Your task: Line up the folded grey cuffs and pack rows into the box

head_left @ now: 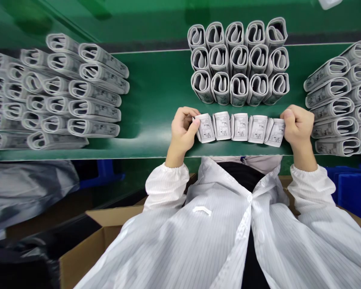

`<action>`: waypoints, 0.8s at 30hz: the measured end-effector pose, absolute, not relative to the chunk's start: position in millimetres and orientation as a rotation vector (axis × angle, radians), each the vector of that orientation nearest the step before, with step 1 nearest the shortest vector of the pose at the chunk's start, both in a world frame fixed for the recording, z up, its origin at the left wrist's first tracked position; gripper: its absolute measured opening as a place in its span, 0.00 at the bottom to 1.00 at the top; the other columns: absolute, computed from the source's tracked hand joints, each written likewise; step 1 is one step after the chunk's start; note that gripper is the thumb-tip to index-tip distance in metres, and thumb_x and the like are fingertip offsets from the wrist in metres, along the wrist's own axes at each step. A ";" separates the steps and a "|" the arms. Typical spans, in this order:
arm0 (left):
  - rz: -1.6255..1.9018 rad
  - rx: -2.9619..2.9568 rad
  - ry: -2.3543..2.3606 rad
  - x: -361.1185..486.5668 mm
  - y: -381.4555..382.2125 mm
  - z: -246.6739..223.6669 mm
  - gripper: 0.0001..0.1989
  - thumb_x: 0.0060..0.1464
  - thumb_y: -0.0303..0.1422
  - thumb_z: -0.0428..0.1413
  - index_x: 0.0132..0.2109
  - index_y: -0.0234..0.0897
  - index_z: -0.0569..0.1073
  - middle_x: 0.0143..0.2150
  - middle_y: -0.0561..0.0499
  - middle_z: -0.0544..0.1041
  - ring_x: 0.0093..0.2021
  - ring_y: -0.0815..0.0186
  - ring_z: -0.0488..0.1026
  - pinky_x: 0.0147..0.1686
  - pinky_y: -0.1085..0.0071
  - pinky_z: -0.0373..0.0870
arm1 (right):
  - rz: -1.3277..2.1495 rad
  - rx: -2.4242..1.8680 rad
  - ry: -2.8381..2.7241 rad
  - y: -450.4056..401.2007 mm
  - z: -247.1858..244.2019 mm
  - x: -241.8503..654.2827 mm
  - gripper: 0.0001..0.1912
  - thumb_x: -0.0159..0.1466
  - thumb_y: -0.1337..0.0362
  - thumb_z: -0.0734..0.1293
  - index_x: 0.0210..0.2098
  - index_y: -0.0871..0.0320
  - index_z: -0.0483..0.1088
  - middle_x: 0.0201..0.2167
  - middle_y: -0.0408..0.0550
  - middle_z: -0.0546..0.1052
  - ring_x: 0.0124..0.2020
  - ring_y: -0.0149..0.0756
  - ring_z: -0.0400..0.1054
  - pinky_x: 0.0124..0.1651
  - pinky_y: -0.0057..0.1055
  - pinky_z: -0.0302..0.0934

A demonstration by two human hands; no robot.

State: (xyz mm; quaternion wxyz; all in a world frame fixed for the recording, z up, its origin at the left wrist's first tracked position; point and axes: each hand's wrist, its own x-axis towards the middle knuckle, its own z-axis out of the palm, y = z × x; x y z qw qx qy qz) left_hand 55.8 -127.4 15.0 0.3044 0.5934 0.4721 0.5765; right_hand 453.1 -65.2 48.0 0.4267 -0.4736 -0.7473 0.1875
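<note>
On my feed, the fan-folded paper strip [239, 127] runs crosswise, its long axis left to right, printed panels facing up and tilted slightly. The left hand [183, 130] pinches its left end; the right hand [297, 125] clamps its right end. It sits just inside the near edge of the green bench [156, 100]. The block of folded strips [239, 62] stands just ahead. The left stack [84, 92] and right stack [333, 100] leave open green on either side.

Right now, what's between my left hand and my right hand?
The head view shows a row of five folded paper bundles stretching from your left hand to your right hand.
</note>
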 end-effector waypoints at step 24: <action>1.497 1.457 1.368 53.2 -130.7 16.1 0.25 0.64 0.60 0.71 0.44 0.45 0.74 0.43 0.49 0.78 0.42 0.61 0.79 0.43 0.61 0.80 | 0.629 -0.999 -1.701 -69.1 47.5 448.6 0.33 0.81 0.37 0.63 0.26 0.50 0.68 0.24 0.46 0.73 0.26 0.40 0.67 0.33 0.44 0.60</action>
